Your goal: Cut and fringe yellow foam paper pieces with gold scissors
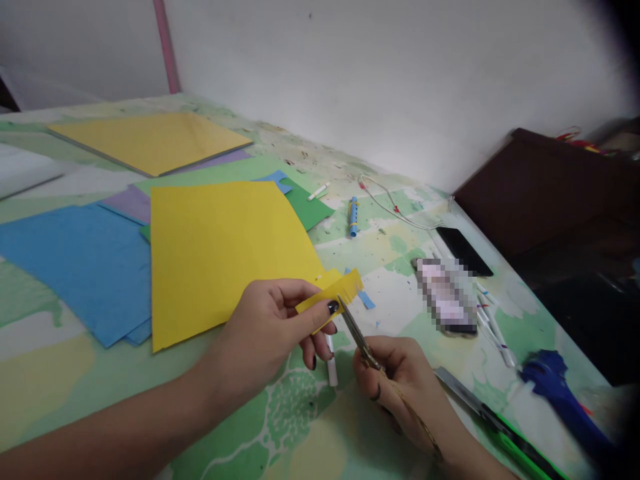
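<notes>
My left hand (295,320) pinches a small yellow paper strip (333,293) between thumb and fingers. Short cuts form a fringe along the strip's edge toward its right end. In my right hand (400,380) is a pair of scissors (367,350), its fingers wrapped round the handles. The scissor tips meet the fringed edge just right of my left thumb; whether the blades are parted I cannot tell. Under and behind my left hand lies a large yellow sheet (225,253). A white stick (331,363) lies on the table below the strip, partly hidden by my left fingers.
Blue sheets (85,260) lie at the left, with a yellow pad (155,140) behind. A rolled blue tube (354,217) lies mid-table. To the right are a phone (445,297), a black device (465,251), a green cutter (515,433) and a blue tape dispenser (565,400).
</notes>
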Demonstrator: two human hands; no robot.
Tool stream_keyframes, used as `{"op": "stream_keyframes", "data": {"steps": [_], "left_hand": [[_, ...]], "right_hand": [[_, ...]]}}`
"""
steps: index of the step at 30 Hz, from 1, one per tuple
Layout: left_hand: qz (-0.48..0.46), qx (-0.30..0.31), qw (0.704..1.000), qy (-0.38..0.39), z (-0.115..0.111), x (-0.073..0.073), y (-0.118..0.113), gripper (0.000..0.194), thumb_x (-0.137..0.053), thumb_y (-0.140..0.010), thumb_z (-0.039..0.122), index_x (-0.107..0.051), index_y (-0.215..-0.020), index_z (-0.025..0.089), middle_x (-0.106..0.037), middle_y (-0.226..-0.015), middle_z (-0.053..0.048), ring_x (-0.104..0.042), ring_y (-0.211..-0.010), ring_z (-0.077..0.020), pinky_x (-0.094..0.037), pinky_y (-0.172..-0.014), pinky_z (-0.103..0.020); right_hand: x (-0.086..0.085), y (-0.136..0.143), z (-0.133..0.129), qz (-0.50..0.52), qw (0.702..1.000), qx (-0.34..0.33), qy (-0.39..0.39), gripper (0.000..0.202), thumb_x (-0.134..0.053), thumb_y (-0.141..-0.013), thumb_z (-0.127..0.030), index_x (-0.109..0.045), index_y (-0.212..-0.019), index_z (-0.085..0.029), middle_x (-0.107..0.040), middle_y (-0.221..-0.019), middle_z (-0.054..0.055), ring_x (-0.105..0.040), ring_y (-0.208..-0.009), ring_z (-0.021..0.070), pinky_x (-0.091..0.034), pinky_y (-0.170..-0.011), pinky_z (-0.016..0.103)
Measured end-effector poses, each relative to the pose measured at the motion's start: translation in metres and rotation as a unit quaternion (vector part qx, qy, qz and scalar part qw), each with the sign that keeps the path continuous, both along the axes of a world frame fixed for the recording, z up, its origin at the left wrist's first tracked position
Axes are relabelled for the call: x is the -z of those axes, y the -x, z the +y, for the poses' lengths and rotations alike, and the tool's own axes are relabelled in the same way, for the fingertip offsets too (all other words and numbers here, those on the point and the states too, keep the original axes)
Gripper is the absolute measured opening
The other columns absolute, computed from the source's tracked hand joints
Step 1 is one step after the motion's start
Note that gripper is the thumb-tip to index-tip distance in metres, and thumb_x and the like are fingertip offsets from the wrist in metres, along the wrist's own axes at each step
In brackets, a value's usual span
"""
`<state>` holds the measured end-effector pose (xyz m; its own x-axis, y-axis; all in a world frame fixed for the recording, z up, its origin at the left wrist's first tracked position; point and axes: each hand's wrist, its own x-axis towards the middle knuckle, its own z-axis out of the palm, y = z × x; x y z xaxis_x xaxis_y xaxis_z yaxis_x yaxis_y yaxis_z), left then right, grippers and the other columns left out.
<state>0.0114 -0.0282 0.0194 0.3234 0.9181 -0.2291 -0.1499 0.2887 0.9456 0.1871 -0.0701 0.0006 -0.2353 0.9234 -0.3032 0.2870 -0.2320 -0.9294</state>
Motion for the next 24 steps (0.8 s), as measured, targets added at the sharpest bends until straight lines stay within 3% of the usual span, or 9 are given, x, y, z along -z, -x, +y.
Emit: {"op": "stream_keyframes", "data": {"steps": [14, 19, 24], "left_hand": [[0.012, 0.007, 1.000, 0.000, 0.0002, 0.0003, 0.0005, 0.014, -0.061, -0.075, 0.020, -0.061, -0.064, 0.013, -0.060, -0.047, 0.003, -0.054, -0.038, -0.0066, -0.041, -0.036, -0.013], [0.029, 0.008, 1.000, -0.005, 0.0003, 0.0000, 0.0015, 0.014, -0.061, -0.075, 0.021, -0.061, -0.063, 0.013, -0.060, -0.047, 0.002, -0.054, -0.038, -0.0075, -0.042, -0.036, -0.015], [0.028, 0.006, 1.000, 0.000, -0.0001, -0.0011, 0.0010, 0.014, -0.061, -0.074, 0.021, -0.061, -0.062, 0.014, -0.060, -0.046, 0.002, -0.053, -0.036, -0.0069, -0.041, -0.035, -0.014]], "right_hand": [[-0.0055, 0.0025, 0.0024, -0.035, 0.999, 0.007, 0.034, 0.045, -0.072, -0.057, -0.050, -0.044, -0.048, -0.016, -0.029, -0.040, -0.008, -0.022, -0.040, 0.0049, -0.014, -0.036, 0.019], [-0.0008, 0.0012, 0.0010, -0.035, 0.999, 0.005, 0.010, 0.046, -0.071, -0.059, -0.051, -0.043, -0.048, -0.016, -0.028, -0.041, -0.008, -0.022, -0.041, 0.0050, -0.014, -0.037, 0.020], [0.0020, 0.0008, -0.0011, -0.020, 1.000, -0.001, -0.023, 0.053, -0.064, -0.061, -0.062, -0.037, -0.049, -0.018, -0.024, -0.044, -0.008, -0.019, -0.043, 0.0049, -0.012, -0.038, 0.021]]}}
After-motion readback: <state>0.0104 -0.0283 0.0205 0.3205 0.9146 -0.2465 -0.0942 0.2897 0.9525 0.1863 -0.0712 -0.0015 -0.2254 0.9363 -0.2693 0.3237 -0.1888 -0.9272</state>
